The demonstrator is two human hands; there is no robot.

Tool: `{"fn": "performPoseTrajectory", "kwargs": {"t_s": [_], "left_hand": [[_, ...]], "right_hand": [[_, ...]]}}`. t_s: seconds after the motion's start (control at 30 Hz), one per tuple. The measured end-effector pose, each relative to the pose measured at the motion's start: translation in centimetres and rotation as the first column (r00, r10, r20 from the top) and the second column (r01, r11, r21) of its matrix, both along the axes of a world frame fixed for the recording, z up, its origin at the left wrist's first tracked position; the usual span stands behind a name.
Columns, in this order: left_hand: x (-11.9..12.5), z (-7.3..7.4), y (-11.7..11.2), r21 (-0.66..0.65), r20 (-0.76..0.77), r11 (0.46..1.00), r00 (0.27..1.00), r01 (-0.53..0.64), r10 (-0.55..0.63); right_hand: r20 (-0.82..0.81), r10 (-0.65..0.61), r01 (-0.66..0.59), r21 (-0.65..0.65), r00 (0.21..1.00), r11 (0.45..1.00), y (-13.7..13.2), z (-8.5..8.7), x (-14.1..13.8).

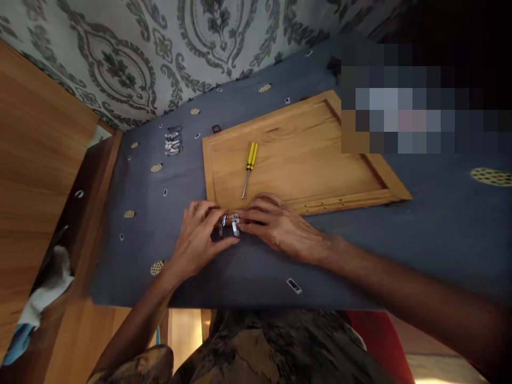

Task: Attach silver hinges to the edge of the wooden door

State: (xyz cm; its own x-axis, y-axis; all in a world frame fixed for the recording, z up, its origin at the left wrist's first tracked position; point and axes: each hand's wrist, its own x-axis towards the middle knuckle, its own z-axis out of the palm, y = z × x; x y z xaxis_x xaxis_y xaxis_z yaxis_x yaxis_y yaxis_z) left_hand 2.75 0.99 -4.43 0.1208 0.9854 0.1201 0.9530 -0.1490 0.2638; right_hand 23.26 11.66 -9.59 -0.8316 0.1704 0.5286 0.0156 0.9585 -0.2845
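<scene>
**Both hands on a hinge at the door's near edge**

The left hand (198, 234) has a narrow grip, thumb below and fingertips above, pinching a small metal hinge (229, 224). The right hand (276, 226) meets it from the other side, its fingertips closed on the same piece. The hinge sits low over the blue-clothed tabletop (420, 240), just beside the near left corner of a wooden cabinet door (304, 154) that lies flat with its recessed panel up.

By the look of it, the step in hand is handling or lining up the hinge by the door's edge; whether it touches the wood cannot be told. A row of small holes (326, 204) shows along that near rail.

A yellow-handled screwdriver (248, 166) lies on the panel, tip toward the hands, near but untouched. Driving anything would call for one hand to let go and fetch it while the other steadies the hinge. A heap of metal fittings (173, 141) lies well apart, toward the wallpapered wall.
</scene>
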Motion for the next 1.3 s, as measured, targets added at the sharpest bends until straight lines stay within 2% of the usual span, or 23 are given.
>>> {"fn": "performPoseTrajectory", "kwargs": {"t_s": [0.2,0.7,0.97,1.17,1.3], "left_hand": [[0.2,-0.5,0.0,-0.002,0.041,0.999,0.998,0.042,-0.042],[0.0,-1.4,0.3,0.003,0.156,0.999,0.987,0.035,-0.035],[-0.2,-1.6,0.6,-0.031,0.211,0.999,0.977,0.018,-0.011],[0.0,-1.6,0.7,-0.023,0.205,1.000,0.979,0.015,-0.010],[0.0,-1.6,0.6,-0.007,0.203,1.000,0.979,0.027,-0.025]], "right_hand": [[-0.021,-0.008,0.008,0.008,1.000,1.000,0.0,0.0,0.0],[-0.034,0.008,-0.009,-0.020,0.999,1.000,0.0,-0.3,0.1],[-0.013,0.003,-0.003,0.000,1.000,1.000,0.0,0.3,0.2],[0.015,0.037,-0.035,-0.084,0.999,0.996,0.2,0.6,0.5],[-0.071,-0.046,0.038,-0.111,0.996,0.993,-0.2,1.8,0.3]]}}
